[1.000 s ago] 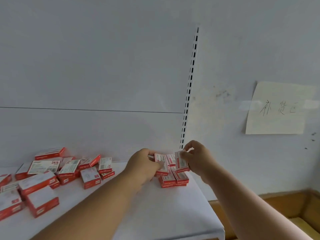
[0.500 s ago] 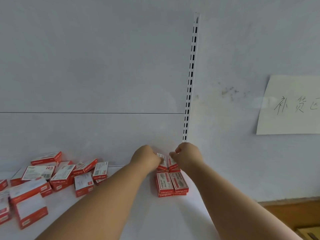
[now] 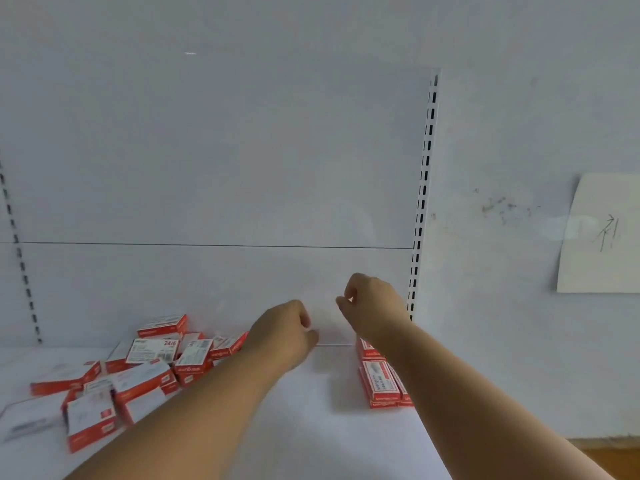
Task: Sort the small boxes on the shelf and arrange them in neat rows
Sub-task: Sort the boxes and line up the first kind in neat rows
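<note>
On the white shelf (image 3: 311,427) a neat stack of small red-and-white boxes (image 3: 379,382) sits at the right end by the slotted upright (image 3: 420,202), lying flat, long axes running front to back. A loose pile (image 3: 138,368) lies well apart at the left, boxes pointing every way, some tilted on others. Both hands hover between them, near the back panel: the left hand (image 3: 284,334) and right hand (image 3: 372,306) have fingers loosely curled and hold nothing. The right forearm hides part of the stack. A paper note (image 3: 602,237) hangs on the wall at right.
</note>
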The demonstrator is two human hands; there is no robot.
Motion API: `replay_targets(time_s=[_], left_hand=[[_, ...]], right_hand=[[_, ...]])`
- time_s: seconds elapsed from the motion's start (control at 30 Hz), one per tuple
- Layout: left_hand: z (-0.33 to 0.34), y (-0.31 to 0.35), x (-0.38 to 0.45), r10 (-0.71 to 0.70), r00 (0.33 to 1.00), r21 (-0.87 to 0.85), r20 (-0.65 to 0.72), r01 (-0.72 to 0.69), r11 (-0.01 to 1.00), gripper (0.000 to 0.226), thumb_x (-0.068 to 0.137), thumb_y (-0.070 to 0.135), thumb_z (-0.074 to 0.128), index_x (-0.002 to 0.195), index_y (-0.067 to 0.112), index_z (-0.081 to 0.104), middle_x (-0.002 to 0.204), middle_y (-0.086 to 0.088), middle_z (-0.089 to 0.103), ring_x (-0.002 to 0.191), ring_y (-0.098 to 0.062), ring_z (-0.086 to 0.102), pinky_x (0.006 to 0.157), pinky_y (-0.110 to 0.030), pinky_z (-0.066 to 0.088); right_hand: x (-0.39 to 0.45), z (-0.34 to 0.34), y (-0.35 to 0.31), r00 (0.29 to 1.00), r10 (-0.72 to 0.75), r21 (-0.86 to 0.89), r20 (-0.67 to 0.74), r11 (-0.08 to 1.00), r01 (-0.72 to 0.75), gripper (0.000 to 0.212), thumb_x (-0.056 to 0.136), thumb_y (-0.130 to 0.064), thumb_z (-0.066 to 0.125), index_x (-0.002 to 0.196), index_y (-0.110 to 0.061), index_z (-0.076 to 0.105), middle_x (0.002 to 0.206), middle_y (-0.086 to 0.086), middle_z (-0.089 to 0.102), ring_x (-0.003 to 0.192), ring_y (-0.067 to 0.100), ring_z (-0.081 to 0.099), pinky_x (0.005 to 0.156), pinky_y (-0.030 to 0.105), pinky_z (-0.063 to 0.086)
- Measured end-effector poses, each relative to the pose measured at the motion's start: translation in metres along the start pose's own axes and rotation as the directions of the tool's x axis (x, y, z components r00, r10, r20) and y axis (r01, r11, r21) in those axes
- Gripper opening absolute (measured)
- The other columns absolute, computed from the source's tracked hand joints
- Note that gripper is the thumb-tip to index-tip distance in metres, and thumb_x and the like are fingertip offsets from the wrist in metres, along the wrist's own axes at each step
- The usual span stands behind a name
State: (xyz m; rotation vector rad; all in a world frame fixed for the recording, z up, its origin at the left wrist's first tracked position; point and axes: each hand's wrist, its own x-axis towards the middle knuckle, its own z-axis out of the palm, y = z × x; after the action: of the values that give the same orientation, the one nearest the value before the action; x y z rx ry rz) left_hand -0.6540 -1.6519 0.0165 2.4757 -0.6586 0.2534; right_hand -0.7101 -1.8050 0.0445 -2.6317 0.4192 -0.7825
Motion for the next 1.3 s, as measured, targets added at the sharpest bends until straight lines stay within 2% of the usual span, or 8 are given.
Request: replay_targets(time_s=[0.17, 0.33, 0.63, 0.8, 0.9, 1.1, 1.17, 1.3], left_hand=[[-0.054, -0.069, -0.016, -0.006, 0.999, 0.068, -0.05, 0.01, 0.998, 0.014, 0.087, 0.042, 0.063, 0.094, 0.032, 0.055, 0.094, 0.008, 0.065, 0.086, -0.016, 0.062, 0.07, -0.029, 0.049], [-0.103, -0.153, -0.027, 0.019, 0.999, 0.131, -0.027, -0.015, 0.991, 0.01, 0.085, 0.032, 0.063, 0.088, 0.033, 0.054, 0.096, 0.007, 0.066, 0.092, -0.018, 0.062, 0.076, -0.029, 0.051], [-0.162, -0.265, -0.02, 0.008, 0.991, 0.125, 0.131, -0.025, 0.992, 0.026, 0.087, 0.017, 0.059, 0.109, 0.03, 0.061, 0.108, 0.009, 0.063, 0.098, -0.013, 0.059, 0.087, -0.033, 0.052], [-0.181, -0.297, -0.015, 0.002, 0.954, 0.173, 0.299, -0.056, 0.983, 0.039, 0.089, 0.012, 0.058, 0.123, 0.03, 0.057, 0.124, 0.008, 0.057, 0.107, -0.013, 0.055, 0.092, -0.028, 0.048], [-0.182, -0.301, -0.017, -0.004, 0.924, 0.206, 0.383, -0.08, 0.975, 0.041, 0.09, 0.019, 0.061, 0.129, 0.029, 0.055, 0.129, 0.008, 0.057, 0.113, -0.012, 0.054, 0.092, -0.025, 0.046], [-0.172, -0.305, -0.021, -0.012, 0.93, 0.247, 0.367, -0.085, 0.965, 0.051, 0.087, 0.028, 0.067, 0.136, 0.027, 0.051, 0.139, 0.003, 0.053, 0.123, -0.017, 0.052, 0.101, -0.031, 0.045], [-0.172, -0.305, -0.024, -0.003, 0.941, 0.227, 0.337, -0.079, 0.971, 0.049, 0.086, 0.032, 0.07, 0.132, 0.027, 0.054, 0.132, 0.003, 0.056, 0.117, -0.017, 0.055, 0.097, -0.031, 0.047], [-0.175, -0.306, -0.025, 0.075, 0.976, 0.129, 0.203, -0.102, 0.986, 0.027, 0.085, 0.036, 0.072, 0.108, 0.034, 0.058, 0.108, 0.007, 0.052, 0.092, -0.011, 0.057, 0.071, -0.024, 0.043]], right_hand=[[-0.007, 0.033, -0.082, 0.992, -0.127, 0.065, 0.016, 0.99, 0.125, 0.018, 0.088, -0.035, 0.06, 0.099, -0.021, 0.06, 0.095, -0.004, 0.062, 0.088, 0.018, 0.057, 0.068, 0.026, 0.04], [-0.016, 0.081, -0.169, 0.971, -0.221, 0.156, 0.094, 0.966, 0.205, 0.011, 0.085, -0.032, 0.063, 0.087, -0.021, 0.061, 0.082, -0.003, 0.065, 0.077, 0.016, 0.059, 0.066, 0.027, 0.047], [-0.023, 0.138, -0.25, 0.942, -0.225, 0.078, 0.247, 0.974, 0.212, 0.013, 0.089, -0.018, 0.054, 0.093, -0.022, 0.065, 0.089, -0.009, 0.064, 0.084, 0.012, 0.06, 0.071, 0.023, 0.048], [-0.031, 0.144, -0.268, 0.913, -0.192, -0.009, 0.359, 0.978, 0.209, 0.014, 0.088, -0.027, 0.064, 0.102, -0.024, 0.064, 0.098, -0.008, 0.063, 0.089, 0.013, 0.058, 0.073, 0.023, 0.046], [-0.037, 0.138, -0.279, 0.889, -0.153, -0.17, 0.431, 0.954, 0.247, 0.029, 0.089, -0.038, 0.064, 0.113, -0.022, 0.062, 0.109, -0.004, 0.062, 0.098, 0.015, 0.056, 0.083, 0.028, 0.049], [-0.051, 0.13, -0.28, 0.837, -0.001, -0.347, 0.548, 0.91, 0.228, 0.058, 0.083, -0.057, 0.063, 0.127, -0.02, 0.055, 0.122, -0.001, 0.062, 0.107, 0.019, 0.056, 0.089, 0.032, 0.049], [-0.052, 0.129, -0.28, 0.843, -0.009, -0.31, 0.537, 0.928, 0.207, 0.057, 0.082, -0.054, 0.067, 0.127, -0.021, 0.054, 0.123, -0.002, 0.06, 0.107, 0.018, 0.055, 0.085, 0.03, 0.047], [-0.053, 0.131, -0.279, 0.908, -0.067, -0.177, 0.413, 0.972, 0.152, 0.063, 0.075, -0.048, 0.075, 0.128, -0.027, 0.047, 0.122, -0.004, 0.056, 0.1, 0.017, 0.054, 0.082, 0.031, 0.051]])
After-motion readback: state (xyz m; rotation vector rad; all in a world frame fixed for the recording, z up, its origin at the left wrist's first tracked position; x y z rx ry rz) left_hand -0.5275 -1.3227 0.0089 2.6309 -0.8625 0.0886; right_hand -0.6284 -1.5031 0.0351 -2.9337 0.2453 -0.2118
